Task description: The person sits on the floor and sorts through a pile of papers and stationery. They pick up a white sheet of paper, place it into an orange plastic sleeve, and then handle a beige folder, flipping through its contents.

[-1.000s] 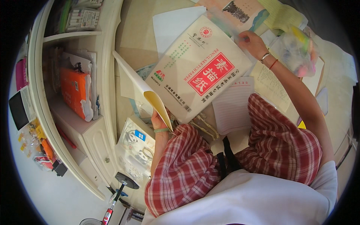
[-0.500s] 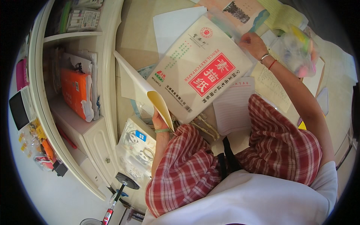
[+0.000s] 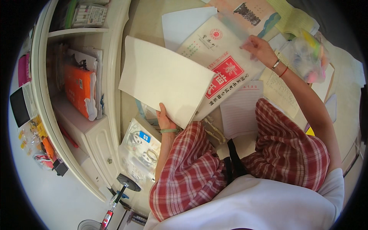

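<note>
My left hand (image 3: 165, 118) grips the lower edge of a few cream drawing sheets (image 3: 165, 74), thumb on top. They lie tilted over the left part of a sketch paper packet (image 3: 203, 40), a clear plastic sleeve with a pale cover and a red label. At the packet's upper right edge, the fingers of my right hand (image 3: 260, 50) pinch the plastic sleeve. Part of the packet's cover is hidden beneath the sheets. My crossed legs in plaid trousers are just below.
Beside the packet lie a lined sheet (image 3: 241, 111), white paper (image 3: 186, 25) and an illustrated booklet (image 3: 264, 19). A clear bag of colourful items (image 3: 308, 57) is at the right. A panda-print package (image 3: 140, 149) sits near my left forearm, by a cabinet (image 3: 101, 140).
The cream sheets have swung from nearly upright at the packet's left to lying flatter across it, covering part of the label. My right hand still holds the sleeve's edge.
</note>
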Demonstrator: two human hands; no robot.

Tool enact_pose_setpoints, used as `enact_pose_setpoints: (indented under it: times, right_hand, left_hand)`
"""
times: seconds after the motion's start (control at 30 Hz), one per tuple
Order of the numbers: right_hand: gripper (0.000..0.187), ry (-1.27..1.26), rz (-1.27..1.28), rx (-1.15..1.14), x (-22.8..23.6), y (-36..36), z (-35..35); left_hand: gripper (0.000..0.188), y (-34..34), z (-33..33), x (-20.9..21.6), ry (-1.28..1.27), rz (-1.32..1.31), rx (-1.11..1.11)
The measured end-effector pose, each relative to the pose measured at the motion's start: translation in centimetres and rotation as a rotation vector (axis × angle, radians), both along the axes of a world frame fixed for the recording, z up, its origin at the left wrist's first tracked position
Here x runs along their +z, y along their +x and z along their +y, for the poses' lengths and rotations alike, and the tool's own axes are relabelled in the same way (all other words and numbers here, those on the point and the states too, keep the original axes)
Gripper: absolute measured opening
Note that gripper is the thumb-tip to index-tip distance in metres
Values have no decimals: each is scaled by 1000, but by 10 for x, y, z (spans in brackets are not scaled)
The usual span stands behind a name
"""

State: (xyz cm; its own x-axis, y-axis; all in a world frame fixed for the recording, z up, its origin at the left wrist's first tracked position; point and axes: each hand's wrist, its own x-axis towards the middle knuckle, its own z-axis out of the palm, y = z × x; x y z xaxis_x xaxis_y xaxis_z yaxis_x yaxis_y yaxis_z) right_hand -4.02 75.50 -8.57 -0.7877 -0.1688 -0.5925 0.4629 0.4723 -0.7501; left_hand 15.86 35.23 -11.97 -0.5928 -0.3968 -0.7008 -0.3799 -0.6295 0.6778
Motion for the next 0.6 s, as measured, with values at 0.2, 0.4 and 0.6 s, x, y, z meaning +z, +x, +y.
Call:
enact_pose_setpoints:
  times: [0.2,0.4,0.6]
  right_hand:
    - [57,-250,177,282,31,42,-54]
    - [70,-21,507,470,72,90,-109]
    - [78,1,273,570,91,82,-108]
  left_hand:
    - [47,8,-14,-17,88,-19,1]
    - [50,6,-12,-12,140,-16,-60]
    - [55,14,-19,-23,46,-29,-117]
